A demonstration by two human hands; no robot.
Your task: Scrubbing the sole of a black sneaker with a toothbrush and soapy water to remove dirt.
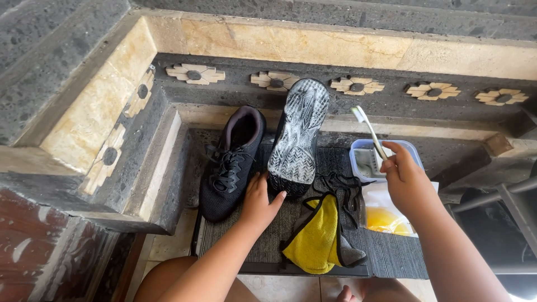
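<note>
Soapsuds whiten the sole of the upturned black shoe (295, 137), which stands tilted against the dark stone step (313, 100), heel end down on the grey mat (386, 254). The left hand (259, 202) rests at that lower end, fingers (274, 198) spread narrow and touching the heel; whether they grip it or only steady it cannot be told. Just beside it on the left lies the second black shoe (230, 162), upright, laces still threaded, its opening facing up.

The right hand (404, 182) is raised over the clear plastic tub (361, 162) and its fingers are closed around the handle of a toothbrush (369, 131), whose white bristled head points up and away, clear of the sole. The tub stands at the right edge of the mat, near the shoe but apart from it; it looks to hold pale, soapy water, though the hand hides part of it. Just in front of the tub lies a white plastic packet (386, 215) with something yellow inside, which cannot be made out more closely.

Between the two forearms, a yellow cloth (316, 237) with dark edging lies crumpled on the mat, and loose black laces (341, 187) trail from it toward the tub. Pale floor tiles (279, 288) show at the bottom edge.
</note>
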